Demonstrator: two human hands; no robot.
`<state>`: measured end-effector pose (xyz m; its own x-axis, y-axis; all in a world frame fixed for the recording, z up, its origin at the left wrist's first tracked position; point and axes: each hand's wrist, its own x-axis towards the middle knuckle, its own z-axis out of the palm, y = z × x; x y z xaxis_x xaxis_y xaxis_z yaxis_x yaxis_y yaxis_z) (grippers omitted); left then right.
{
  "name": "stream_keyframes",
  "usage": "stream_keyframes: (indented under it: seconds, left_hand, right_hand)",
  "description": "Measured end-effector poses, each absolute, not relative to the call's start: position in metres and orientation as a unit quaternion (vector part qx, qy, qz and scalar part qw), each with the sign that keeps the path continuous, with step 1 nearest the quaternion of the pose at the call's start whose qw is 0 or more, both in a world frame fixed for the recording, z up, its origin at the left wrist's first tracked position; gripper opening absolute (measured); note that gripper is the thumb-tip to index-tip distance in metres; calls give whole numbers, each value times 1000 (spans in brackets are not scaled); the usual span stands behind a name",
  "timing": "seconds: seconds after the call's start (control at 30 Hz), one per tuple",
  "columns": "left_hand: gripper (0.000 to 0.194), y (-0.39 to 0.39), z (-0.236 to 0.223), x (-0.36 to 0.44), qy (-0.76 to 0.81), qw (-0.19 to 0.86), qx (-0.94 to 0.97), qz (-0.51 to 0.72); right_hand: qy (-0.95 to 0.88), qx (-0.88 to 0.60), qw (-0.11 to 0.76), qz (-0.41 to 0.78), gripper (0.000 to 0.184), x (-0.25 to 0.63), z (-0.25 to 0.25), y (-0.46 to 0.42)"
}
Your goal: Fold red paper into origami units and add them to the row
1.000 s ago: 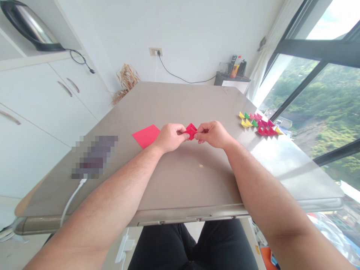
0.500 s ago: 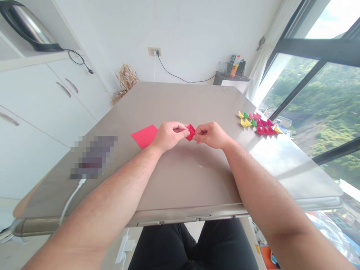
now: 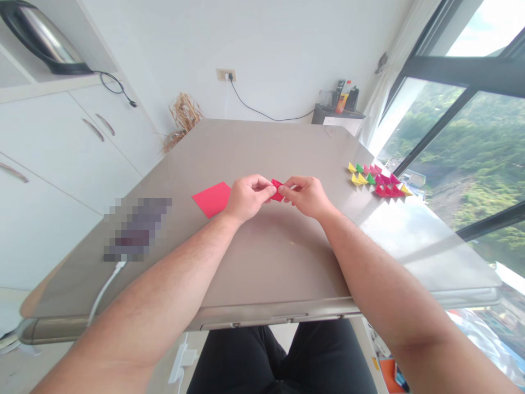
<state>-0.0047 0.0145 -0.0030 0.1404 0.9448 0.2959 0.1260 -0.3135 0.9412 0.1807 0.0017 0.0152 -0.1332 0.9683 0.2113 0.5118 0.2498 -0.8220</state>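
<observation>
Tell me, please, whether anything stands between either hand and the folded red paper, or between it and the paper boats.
The left hand and right hand both pinch the folded red paper, with nothing between. Toward the paper boats, the right hand itself is in the way; nothing else visible is.

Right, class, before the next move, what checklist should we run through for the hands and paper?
1. Left hand gripping the folded red paper: ok.
2. Right hand gripping its other side: ok.
3. Creases under the fingers sharp: cannot tell, covered.
4. Flat red sheet fully uncovered: not ok, left hand overlaps it in view.
5. Paper boats apart from both hands: ok.
</observation>
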Motion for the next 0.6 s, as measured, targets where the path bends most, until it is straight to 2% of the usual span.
stream_keyframes:
  seconds: [0.23,0.4,0.6]
  left_hand:
    - [28,15,-6,-3,407,442,618,507]
    - [28,17,-8,-3,406,435,623,508]
    - [26,14,-6,-2,416,429,615,514]
  right_hand:
    - [-699,-515,429,249,15,174,7,1]
    - [-722,-477,448,223,17,172,4,1]
    - [-688,-490,469,259,12,172,4,1]
